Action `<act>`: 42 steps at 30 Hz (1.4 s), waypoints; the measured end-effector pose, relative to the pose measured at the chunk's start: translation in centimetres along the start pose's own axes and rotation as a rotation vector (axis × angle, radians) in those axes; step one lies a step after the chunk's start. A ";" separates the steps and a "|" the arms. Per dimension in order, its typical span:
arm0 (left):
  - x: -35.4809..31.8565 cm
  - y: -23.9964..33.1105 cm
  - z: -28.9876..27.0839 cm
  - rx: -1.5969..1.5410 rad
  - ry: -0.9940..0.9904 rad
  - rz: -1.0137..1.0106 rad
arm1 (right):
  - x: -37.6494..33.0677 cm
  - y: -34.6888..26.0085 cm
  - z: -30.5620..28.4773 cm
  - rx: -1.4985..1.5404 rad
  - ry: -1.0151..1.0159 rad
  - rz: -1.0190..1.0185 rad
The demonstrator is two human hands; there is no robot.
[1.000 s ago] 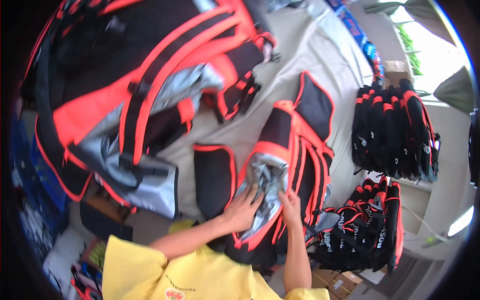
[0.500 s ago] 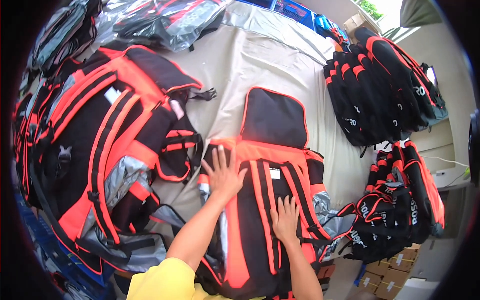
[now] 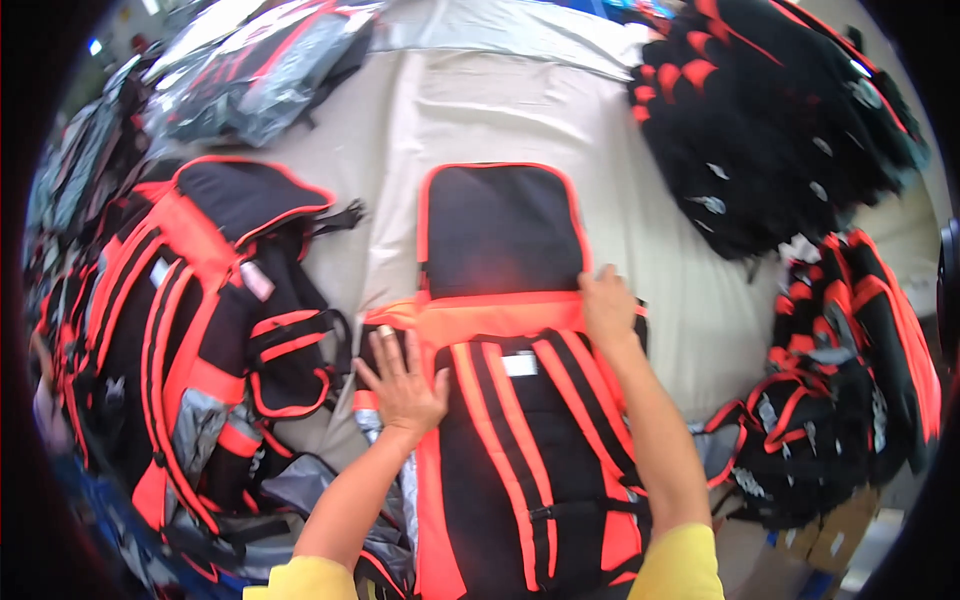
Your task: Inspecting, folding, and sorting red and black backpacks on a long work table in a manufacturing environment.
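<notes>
A black and orange-red backpack [image 3: 480,430] lies in front of me, straps up. Its black top flap [image 3: 503,230] is folded out flat, away from me. My left hand [image 3: 403,385] rests with spread fingers on the backpack's upper left side, a ring showing on one finger. Close to the flap's lower right corner is my right hand [image 3: 608,305], its fingers bent together at the orange edging. What lies between those fingertips is hidden. A small white label [image 3: 520,364] sits between the shoulder straps.
Similar backpacks [image 3: 180,330] are heaped on the left. Clear plastic-wrapped bags [image 3: 265,75] lie at the far left. Several black and orange bags [image 3: 770,130] stand at the far right, with more bags [image 3: 820,400] below them. A beige cloth [image 3: 480,110] covers the table.
My right hand has moved from the straps up to the flap's right corner, its fingers now bent. The backpack appears straighter, and the view has shifted. My left hand remains on its upper left.
</notes>
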State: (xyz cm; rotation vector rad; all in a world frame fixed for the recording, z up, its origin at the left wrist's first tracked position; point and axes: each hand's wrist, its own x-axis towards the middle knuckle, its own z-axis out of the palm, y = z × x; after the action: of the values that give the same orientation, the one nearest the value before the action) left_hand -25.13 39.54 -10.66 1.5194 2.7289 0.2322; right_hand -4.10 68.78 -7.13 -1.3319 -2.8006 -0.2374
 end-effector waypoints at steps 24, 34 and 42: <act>0.2 1.2 0.3 -0.042 -0.008 -0.009 | 11.0 4.1 -4.4 1.498 -0.375 0.620; 0.7 -1.1 3.4 0.449 0.021 0.009 | -9.1 5.1 -1.5 1.055 -0.120 -0.149; 0.3 -1.0 3.5 0.332 0.020 -0.013 | -10.5 4.5 0.1 1.177 -0.155 -0.006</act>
State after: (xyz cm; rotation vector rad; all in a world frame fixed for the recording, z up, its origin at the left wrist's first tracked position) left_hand -25.86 39.65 -14.28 1.5709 2.9045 -0.2197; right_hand 6.02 63.58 -7.66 -0.9847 -2.2299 1.3169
